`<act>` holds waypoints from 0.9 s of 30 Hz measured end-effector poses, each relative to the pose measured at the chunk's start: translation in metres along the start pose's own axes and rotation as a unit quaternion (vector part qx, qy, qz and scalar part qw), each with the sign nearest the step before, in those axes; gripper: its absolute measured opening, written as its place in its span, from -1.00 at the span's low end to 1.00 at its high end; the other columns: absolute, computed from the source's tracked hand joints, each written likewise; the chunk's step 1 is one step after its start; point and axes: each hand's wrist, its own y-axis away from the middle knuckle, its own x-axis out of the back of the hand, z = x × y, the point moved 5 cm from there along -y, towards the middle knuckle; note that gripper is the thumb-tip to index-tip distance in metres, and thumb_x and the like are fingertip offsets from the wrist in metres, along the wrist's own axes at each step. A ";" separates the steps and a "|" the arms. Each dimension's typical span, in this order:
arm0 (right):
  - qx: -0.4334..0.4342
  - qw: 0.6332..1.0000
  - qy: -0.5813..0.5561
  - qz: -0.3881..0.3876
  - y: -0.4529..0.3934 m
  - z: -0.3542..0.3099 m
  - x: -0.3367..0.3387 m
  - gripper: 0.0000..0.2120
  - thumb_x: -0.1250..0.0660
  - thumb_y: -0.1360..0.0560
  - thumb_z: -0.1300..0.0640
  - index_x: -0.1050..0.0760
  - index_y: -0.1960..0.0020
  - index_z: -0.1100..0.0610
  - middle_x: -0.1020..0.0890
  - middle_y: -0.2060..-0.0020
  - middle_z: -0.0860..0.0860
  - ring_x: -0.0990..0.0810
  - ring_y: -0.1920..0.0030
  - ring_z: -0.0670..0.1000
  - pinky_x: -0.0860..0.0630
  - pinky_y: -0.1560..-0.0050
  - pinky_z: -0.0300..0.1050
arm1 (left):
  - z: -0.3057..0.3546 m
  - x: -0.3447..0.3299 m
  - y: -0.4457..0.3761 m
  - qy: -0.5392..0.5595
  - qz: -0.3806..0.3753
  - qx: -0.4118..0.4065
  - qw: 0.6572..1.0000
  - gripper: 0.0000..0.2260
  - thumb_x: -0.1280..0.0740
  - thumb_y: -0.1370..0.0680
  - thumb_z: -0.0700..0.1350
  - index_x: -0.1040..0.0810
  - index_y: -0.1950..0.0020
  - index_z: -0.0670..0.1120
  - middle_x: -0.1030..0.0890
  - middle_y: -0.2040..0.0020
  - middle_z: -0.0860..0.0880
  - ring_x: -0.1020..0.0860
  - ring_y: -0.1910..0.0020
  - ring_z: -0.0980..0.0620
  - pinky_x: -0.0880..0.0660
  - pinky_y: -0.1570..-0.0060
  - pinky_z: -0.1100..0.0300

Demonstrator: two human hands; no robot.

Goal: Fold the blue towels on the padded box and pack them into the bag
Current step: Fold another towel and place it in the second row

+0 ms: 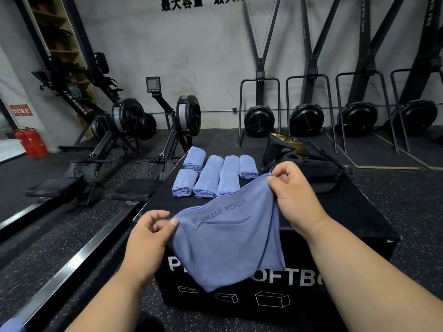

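Observation:
A blue towel (pixel 227 245) printed YOGA FITNESS hangs in the air above the near side of the black padded box (pixel 340 212). My left hand (pixel 148 233) pinches its lower left corner. My right hand (pixel 291 188) pinches its upper right corner, higher and farther away. The towel's lower part drapes down over the box's front face. Several folded blue towels (pixel 213 176) lie in two rows on the far part of the box top. A black bag (pixel 302 161) with its top open sits on the far right of the box, just beyond my right hand.
Two rowing machines (pixel 134 130) stand on the dark rubber floor to the left of the box. Several ski machines with round fan housings (pixel 306 121) line the back wall. Red fire extinguishers (pixel 31 141) stand at the far left.

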 end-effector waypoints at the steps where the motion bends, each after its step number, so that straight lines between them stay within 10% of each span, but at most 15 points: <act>1: 0.003 1.000 0.020 -0.015 0.002 0.000 -0.004 -0.79 -0.28 -0.60 0.27 -0.48 0.08 -0.03 -0.44 0.30 -0.03 -0.35 0.26 -0.03 -0.33 0.15 -0.05 | 0.002 -0.002 0.000 0.007 -0.001 -0.003 1.000 -0.81 -0.50 -0.57 -0.22 -0.57 -0.12 -0.11 -0.60 0.30 0.03 -0.50 0.30 0.13 -0.46 0.13 0.20; 8: -0.003 0.969 0.142 -0.202 0.035 -0.001 -0.057 -0.53 -0.16 -0.59 0.37 -0.70 -0.16 -0.06 -0.71 0.01 -0.26 -0.66 -0.03 -0.13 -0.54 -0.16 -0.24 | 0.030 -0.041 0.009 0.031 -0.051 0.004 0.998 -0.75 -0.54 -0.53 -0.25 -0.49 -0.06 -0.09 -0.59 0.30 -0.05 -0.46 0.42 0.06 -0.45 0.44 0.20; 11: 0.000 0.949 0.175 -0.262 0.050 0.001 -0.076 -0.60 -0.18 -0.63 0.31 -0.65 -0.27 -0.03 -0.65 -0.12 -0.30 -0.54 -0.18 -0.41 -0.37 -0.18 -0.47 | 0.041 -0.055 0.013 0.036 -0.083 0.003 0.996 -0.70 -0.57 -0.50 -0.27 -0.49 -0.08 -0.10 -0.64 0.24 -0.12 -0.54 0.33 0.01 -0.50 0.29 0.16; 16: 0.028 0.938 0.146 -0.314 0.060 0.002 -0.087 -0.73 -0.42 -0.62 0.09 -0.61 -0.31 -0.06 -0.69 -0.19 -0.20 -0.60 -0.26 -0.25 -0.46 -0.34 -0.28 | 0.053 -0.063 0.021 0.065 -0.135 0.001 0.989 -0.60 -0.63 -0.41 -0.28 -0.48 -0.09 -0.14 -0.71 0.17 -0.20 -0.69 0.20 -0.05 -0.60 0.12 0.19; 27: 0.028 0.968 0.125 -0.214 0.052 0.000 -0.076 -0.98 -0.44 -0.59 0.12 -0.65 0.02 0.03 -0.73 0.07 -0.01 -0.67 0.02 0.02 -0.58 -0.05 -0.13 | 0.056 -0.056 0.034 0.121 -0.126 0.035 0.984 -0.79 -0.54 -0.45 -0.09 -0.68 -0.04 -0.12 -0.73 0.01 -0.17 -0.64 0.09 -0.03 -0.59 0.08 0.19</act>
